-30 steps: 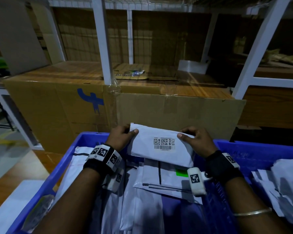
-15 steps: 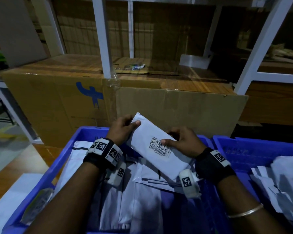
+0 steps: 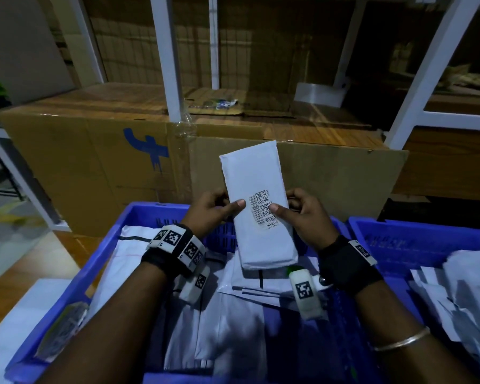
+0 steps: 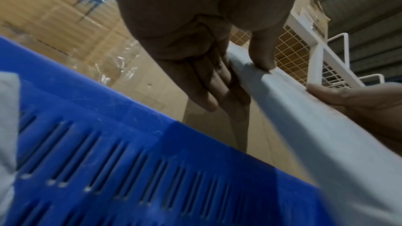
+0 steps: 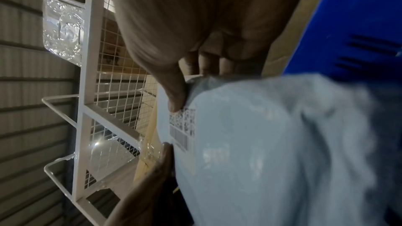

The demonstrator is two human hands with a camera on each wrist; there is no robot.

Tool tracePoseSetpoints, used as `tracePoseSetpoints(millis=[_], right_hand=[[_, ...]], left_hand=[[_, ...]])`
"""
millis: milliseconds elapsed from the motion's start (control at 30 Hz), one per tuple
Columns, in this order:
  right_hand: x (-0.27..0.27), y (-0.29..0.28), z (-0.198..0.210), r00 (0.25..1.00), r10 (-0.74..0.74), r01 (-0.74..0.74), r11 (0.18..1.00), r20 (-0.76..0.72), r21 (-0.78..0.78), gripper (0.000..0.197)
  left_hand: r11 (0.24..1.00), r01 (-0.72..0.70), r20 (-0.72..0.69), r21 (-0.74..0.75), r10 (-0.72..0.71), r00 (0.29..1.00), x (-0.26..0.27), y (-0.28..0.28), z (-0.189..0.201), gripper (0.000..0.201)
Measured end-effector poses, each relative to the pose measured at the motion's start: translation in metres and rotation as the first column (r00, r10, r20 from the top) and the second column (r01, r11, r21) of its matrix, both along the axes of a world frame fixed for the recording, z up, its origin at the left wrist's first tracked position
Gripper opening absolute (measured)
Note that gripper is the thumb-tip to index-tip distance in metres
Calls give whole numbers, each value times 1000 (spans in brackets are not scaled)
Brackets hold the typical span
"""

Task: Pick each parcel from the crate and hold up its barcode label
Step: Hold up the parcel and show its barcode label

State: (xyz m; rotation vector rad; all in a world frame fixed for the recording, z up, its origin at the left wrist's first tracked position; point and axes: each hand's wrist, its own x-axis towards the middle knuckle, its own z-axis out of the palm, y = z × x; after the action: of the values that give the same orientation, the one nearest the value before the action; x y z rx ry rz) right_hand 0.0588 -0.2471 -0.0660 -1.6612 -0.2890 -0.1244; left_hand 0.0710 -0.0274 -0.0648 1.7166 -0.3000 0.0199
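I am seeing the cardboard box (image 3: 302, 173) walling off the blue crate (image 3: 100, 261) ahead, while open air is lying above its parcels (image 3: 233, 336).

Both hands pinch parcel (image 3: 257, 206) upright — barcode label (image 3: 263, 207) facing.

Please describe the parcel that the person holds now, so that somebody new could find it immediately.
Look above the far rim of the blue crate. The white parcel stands on end there, pinched between the left hand and the right hand. Only it shows a barcode label.
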Motion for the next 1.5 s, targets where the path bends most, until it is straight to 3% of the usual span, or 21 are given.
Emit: tracePoseSetpoints(millis=[167,433,567,667,800,900,1033,1167,1233,1367,1500], right_hand=[[-5,6,2,999,47,-47,999,-18,-1,27],[-3,0,7,991,-67,55,993,112,109,24],[3,-7,5,984,-155,136,970,85,199,25],[5,-11,3,982,-171,153,969,76,196,28],[6,-15,4,971,-236,225,954,33,200,44],[8,-22,5,949,-307,302,950,67,75,61],[8,-30,2,937,-309,338,919,162,-202,62],[10,-34,1,886,-204,408,769,415,-493,70],[5,-31,6,868,-103,392,743,486,-542,72],[0,-23,12,843,75,324,718,532,-615,53],[-1,-24,11,922,159,149,694,352,-705,26]], left_hand=[[998,36,-9,-56,-37,999,-2,-1,2,27],[984,137,15,117,-139,990,-3,0,1,22],[932,175,22,316,-191,981,0,5,-3,51],[921,146,49,362,-175,983,2,7,-6,40],[927,70,36,368,-89,995,4,14,-6,42],[895,20,77,445,-61,995,6,19,-5,30],[845,-12,97,534,-47,994,8,20,-1,31],[808,9,89,590,-76,993,10,21,-4,30],[808,42,77,587,-108,991,9,20,-3,27],[803,120,73,583,-199,977,6,14,-2,25],[821,171,68,544,-247,967,5,10,-5,26]])
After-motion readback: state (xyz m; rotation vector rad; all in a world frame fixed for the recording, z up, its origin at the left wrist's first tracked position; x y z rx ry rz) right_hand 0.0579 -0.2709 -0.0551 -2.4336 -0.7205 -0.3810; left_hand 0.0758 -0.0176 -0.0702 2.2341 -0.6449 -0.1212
